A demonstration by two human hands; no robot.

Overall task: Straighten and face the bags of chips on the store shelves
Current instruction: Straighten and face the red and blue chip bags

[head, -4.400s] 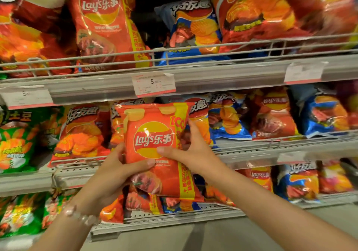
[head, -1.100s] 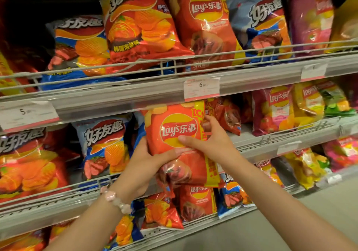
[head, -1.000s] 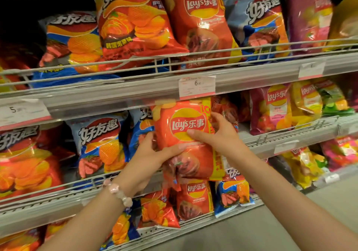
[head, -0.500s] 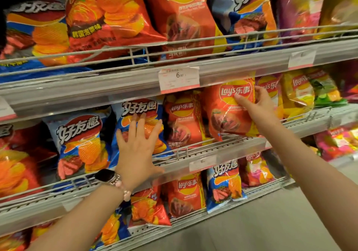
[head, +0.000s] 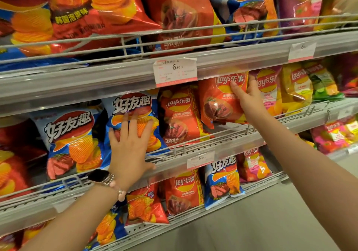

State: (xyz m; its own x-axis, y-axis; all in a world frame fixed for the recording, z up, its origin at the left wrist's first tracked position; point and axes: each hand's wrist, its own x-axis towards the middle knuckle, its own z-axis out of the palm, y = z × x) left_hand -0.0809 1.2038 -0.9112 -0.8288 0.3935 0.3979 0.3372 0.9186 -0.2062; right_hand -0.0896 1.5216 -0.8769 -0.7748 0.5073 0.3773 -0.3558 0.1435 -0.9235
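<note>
My right hand (head: 249,100) grips a red Lay's bag (head: 216,103) by its right edge, thumb across the logo. The bag stands upright on the middle shelf (head: 222,146), label facing out, beside another red Lay's bag (head: 178,117) to its left. My left hand (head: 131,148) lies flat with spread fingers on the front of a blue ridged-chip bag (head: 133,105), and its thumb rests on the shelf's front rail. A second blue bag (head: 71,140) stands further left.
A wire rail runs along each shelf front. A price tag (head: 175,72) hangs on the upper shelf edge (head: 77,84). Pink and yellow Lay's bags (head: 294,88) crowd the right. More bags fill the top shelf and the lower shelf (head: 184,190).
Both hands carried the red Lay's bag rightward along the middle shelf. My left hand let go and settled on the blue bag, and my right hand stood the red bag among the other Lay's bags.
</note>
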